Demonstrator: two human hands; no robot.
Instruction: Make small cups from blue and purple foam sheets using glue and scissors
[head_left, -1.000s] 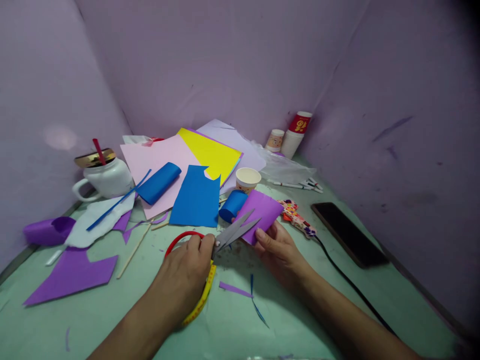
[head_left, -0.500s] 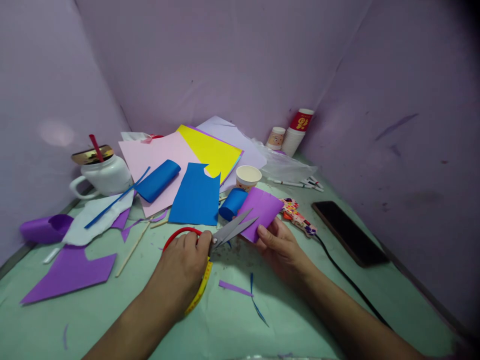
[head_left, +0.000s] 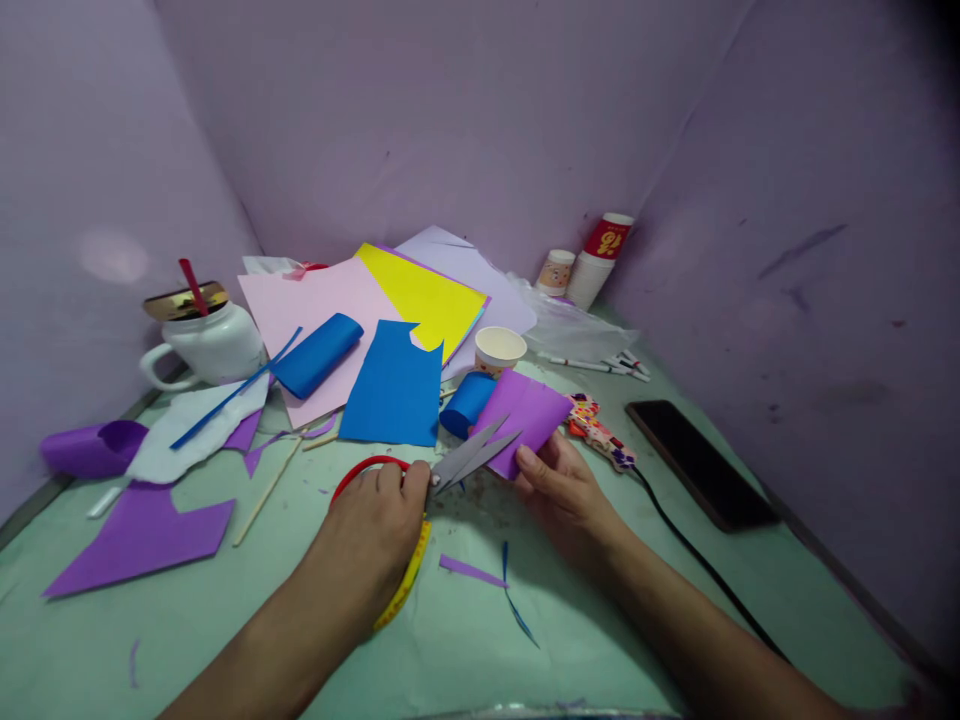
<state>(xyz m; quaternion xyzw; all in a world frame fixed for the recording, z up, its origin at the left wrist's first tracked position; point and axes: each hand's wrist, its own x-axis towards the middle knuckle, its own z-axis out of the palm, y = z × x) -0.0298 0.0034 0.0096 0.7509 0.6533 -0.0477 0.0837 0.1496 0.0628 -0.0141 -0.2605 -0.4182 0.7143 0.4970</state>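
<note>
My left hand (head_left: 382, 525) is closed round the handles of red-handled scissors (head_left: 469, 460), whose blades are parted slightly. The blades lie over the lower left part of a purple foam sheet (head_left: 532, 405). Its lower right edge is pinched between thumb and fingers of my right hand (head_left: 562, 490). Just behind the sheet lie a rolled blue piece (head_left: 466, 405) and a paper cup (head_left: 500, 347). A yellow measuring tape (head_left: 409, 585) shows beside my left hand, partly hidden by it. Thin purple and blue offcuts (head_left: 472, 571) lie on the table between my forearms.
Blue (head_left: 394, 395), yellow (head_left: 435, 300) and pink sheets (head_left: 315, 290) spread across the back. A white mug (head_left: 214, 345) and purple scraps (head_left: 150, 540) are at left. At right are a phone (head_left: 697, 465), a patterned glue gun (head_left: 600, 435) with its cord, and stacked cups (head_left: 600, 262).
The whole view has shifted slightly. My hands, the scissors and the purple sheet keep nearly the same pose, with the blades still parted over the sheet.
</note>
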